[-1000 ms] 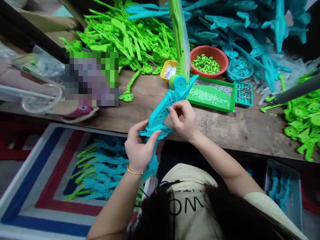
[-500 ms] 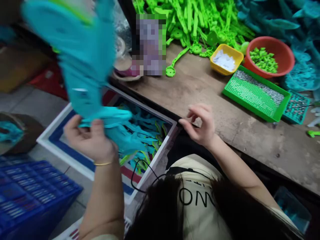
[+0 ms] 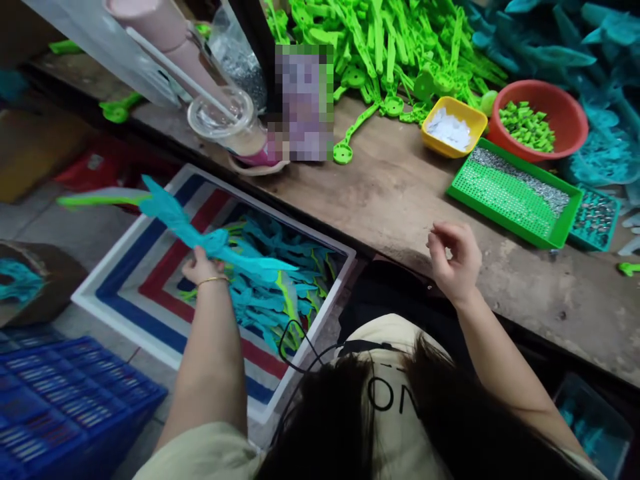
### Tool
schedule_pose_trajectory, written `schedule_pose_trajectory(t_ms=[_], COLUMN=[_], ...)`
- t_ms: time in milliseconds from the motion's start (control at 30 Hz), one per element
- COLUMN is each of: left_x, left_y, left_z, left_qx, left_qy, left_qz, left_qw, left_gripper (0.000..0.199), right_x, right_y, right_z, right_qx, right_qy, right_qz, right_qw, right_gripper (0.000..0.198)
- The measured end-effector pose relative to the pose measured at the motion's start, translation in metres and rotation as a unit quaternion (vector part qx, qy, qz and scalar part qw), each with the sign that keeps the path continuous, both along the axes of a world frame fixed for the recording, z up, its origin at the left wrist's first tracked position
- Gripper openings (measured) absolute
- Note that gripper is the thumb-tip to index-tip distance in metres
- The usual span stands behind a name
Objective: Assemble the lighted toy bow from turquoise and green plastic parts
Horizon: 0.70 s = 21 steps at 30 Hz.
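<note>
1. Just now, in front of the cream shirt (image 3: 395, 393), the right hand (image 3: 457, 263) is hovering at the near edge of the bench (image 3: 390, 193). Its fingers are curling round toward the thumb; I cannot tell whether the tips are meeting or pinching anything small.
2. Farther out on the left, the left hand (image 3: 203, 268) is clamping its thumb and fingers on a turquoise-and-green piece (image 3: 175, 217) and holding it above a white-rimmed tray (image 3: 155, 287). One green end is sticking out past the rim; the other end is blending into the heap of similar pieces (image 3: 255, 300), so its limit is unclear.
3. By my reading, the step in hand is one-handed handling over the tray, with the right hand taking no part. Any move from this pose is probably calling for a steady grip and care that the long green end is clearing the rim.
4. Across the bench, a green tray (image 3: 500, 221) is holding small metallic bits, and a yellow dish (image 3: 445, 148) and a red bowl (image 3: 575, 127) are standing beside it.
5. Beyond these, green parts (image 3: 375, 40) and turquoise parts (image 3: 540, 53) are lying in piles.
</note>
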State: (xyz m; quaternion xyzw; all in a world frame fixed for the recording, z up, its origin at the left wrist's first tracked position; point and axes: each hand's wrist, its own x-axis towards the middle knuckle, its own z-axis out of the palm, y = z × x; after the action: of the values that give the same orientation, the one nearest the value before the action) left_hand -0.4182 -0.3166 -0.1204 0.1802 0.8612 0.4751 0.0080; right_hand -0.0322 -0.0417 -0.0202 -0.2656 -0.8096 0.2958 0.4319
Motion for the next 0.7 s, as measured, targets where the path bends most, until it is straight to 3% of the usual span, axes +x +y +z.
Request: schedule_pose_trajectory(t_ms=[100,200,367,567,700], left_x=[0.01,0.034,0.079,0.141,0.175], left_y=[0.011,0.018,0.064,0.151,0.2], left_z=[-0.008,-0.018,-0.03,0.012,0.015], left_qx=[-0.037,-0.086,-0.189,-0.29,-0.366], left_qy=[-0.124,-0.225,-0.33,-0.256,-0.093], left_qz=[0.03,0.014,-0.128,-0.425,-0.582], left_qw=[0.991,0.97,0.916,0.818,0.72], left_gripper=[0.041,0.041,0.038,0.057,0.044], right_x=[0.021,0.05,0.105,0.163,0.211], right_y=[0.001,0.003,0.007,-0.029,-0.053], right_z=[-0.006,-0.01,-0.008,-0.009,-0.041], right_qx=[0.01,0.023,0.04,0.046,-0.059], right_qy=[-0.022,-0.046,-0.051,-0.044,-0.051], right_qz=[-0.029,-0.063,-0.155,-0.299,-0.371], right_qw=[0.999,0.997,0.986,0.952,0.925], right_gripper=[0.028,0.028,0.029,0.017,0.018])
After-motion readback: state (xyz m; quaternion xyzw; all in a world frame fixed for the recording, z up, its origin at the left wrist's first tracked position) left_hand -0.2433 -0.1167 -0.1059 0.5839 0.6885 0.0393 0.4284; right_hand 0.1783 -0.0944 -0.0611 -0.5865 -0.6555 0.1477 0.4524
